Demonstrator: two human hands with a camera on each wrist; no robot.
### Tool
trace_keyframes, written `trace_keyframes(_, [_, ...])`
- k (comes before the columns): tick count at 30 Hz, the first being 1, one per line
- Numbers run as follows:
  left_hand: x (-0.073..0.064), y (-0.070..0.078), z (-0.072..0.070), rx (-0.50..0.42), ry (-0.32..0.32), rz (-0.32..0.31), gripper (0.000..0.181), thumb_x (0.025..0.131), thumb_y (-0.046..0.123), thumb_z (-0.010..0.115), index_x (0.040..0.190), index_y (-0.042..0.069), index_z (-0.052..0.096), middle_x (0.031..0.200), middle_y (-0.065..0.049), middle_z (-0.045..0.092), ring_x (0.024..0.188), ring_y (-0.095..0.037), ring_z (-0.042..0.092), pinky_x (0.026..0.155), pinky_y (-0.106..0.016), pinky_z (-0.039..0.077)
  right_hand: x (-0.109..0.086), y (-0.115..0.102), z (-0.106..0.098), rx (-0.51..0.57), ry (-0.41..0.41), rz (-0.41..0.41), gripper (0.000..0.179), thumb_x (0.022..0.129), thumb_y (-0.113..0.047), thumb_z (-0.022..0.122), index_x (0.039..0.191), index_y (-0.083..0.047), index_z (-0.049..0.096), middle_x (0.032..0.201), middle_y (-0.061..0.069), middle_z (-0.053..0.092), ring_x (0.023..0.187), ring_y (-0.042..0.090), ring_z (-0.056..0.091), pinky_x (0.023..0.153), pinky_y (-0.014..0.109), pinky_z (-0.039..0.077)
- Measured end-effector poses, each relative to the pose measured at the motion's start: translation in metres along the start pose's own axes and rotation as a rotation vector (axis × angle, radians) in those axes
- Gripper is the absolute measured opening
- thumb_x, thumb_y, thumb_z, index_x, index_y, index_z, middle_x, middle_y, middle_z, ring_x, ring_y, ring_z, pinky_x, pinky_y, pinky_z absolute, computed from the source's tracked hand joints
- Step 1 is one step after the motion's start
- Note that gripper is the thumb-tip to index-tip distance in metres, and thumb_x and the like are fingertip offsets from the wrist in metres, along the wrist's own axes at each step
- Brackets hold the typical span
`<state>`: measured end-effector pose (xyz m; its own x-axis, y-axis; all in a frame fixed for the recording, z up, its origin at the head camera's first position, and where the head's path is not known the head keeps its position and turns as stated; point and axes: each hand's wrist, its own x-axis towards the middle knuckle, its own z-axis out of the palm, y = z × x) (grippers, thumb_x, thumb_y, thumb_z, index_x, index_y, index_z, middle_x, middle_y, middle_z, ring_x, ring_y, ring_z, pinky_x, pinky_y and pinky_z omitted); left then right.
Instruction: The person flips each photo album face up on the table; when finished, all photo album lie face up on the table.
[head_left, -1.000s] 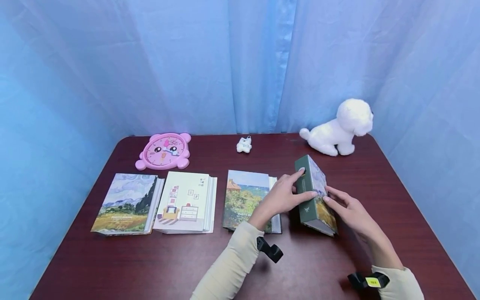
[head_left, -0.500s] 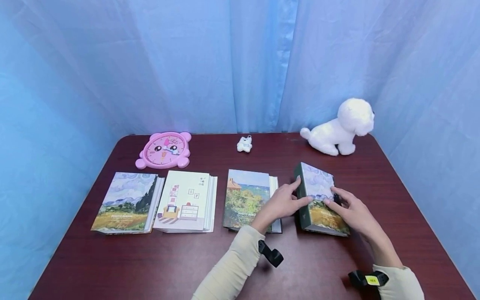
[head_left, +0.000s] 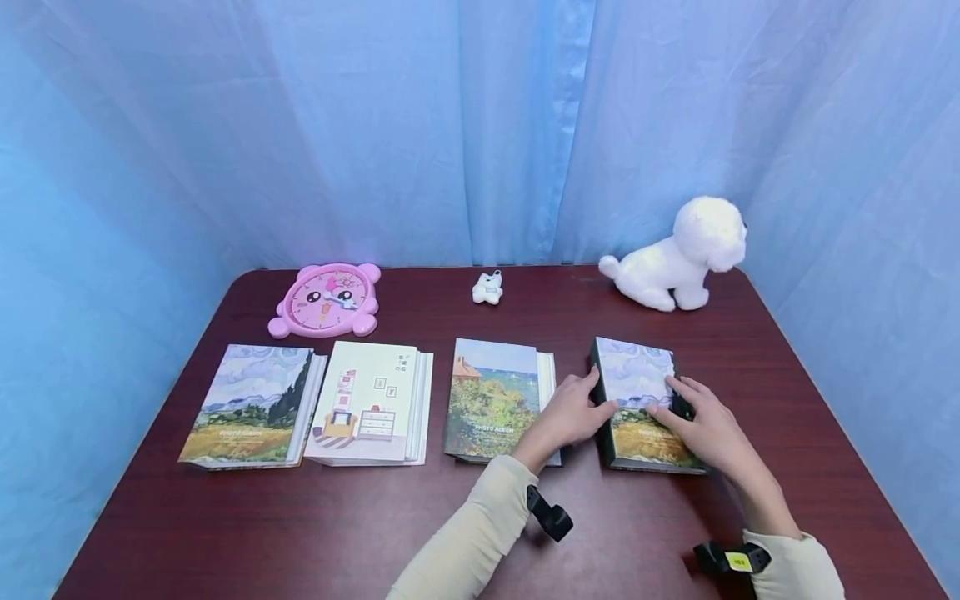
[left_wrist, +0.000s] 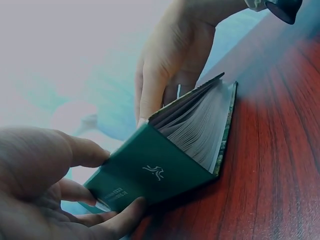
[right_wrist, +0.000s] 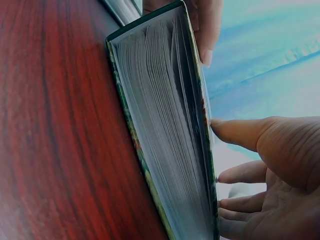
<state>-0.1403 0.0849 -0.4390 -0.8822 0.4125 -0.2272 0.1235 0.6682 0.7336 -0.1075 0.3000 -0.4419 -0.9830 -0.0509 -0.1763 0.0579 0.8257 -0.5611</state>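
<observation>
A thick photo album (head_left: 641,383) with a landscape-painting cover and dark green spine lies at the right of the row. My left hand (head_left: 570,408) is at its spine; the left wrist view shows fingertips against the green spine (left_wrist: 150,170) and the thumb at the cover's edge. The right hand (head_left: 705,421) rests on the right part of the cover, thumb and fingers spread. In the right wrist view the album's white page edges (right_wrist: 160,100) face the camera, and the right fingertips touch the cover.
Left of it lie a seaside-cover photo album (head_left: 491,400), a cream album (head_left: 367,404) and another landscape-cover album (head_left: 247,408). Behind the row are a pink clock (head_left: 326,300), a small white plush charm (head_left: 487,287) and a white plush dog (head_left: 682,258). Blue curtains surround the table.
The right-hand album has tipped from standing tilted, green spine up, down onto its back, cover facing up. Both hands followed it; the left moved slightly lower. The other things stayed put.
</observation>
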Motion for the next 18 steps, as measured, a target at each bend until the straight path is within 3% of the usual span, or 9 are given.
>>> trace_keyframes(10, [-0.0001, -0.0041, -0.0029, -0.048, 0.010, -0.023, 0.065, 0.096, 0.037, 0.055, 0.151, 0.013, 0.030, 0.148, -0.010, 0.040, 0.109, -0.013, 0.059, 0.095, -0.028, 0.046, 0.0010, -0.0016, 0.0029, -0.005, -0.015, -0.010, 0.084, 0.091, -0.051, 0.058, 0.149, 0.001, 0.028, 0.150, 0.035, 0.019, 0.134, 0.056, 0.022, 0.098, 0.073, 0.025])
trace_keyframes(18, [-0.0020, -0.0099, -0.0073, -0.052, 0.014, -0.042, 0.058, 0.097, 0.029, 0.055, 0.148, 0.009, 0.035, 0.142, -0.010, 0.048, 0.118, -0.020, 0.056, 0.099, -0.034, 0.045, 0.0002, -0.0023, 0.0082, -0.031, 0.003, -0.035, 0.082, 0.091, -0.048, 0.060, 0.148, 0.002, 0.029, 0.149, 0.034, 0.021, 0.133, 0.057, 0.020, 0.097, 0.075, 0.023])
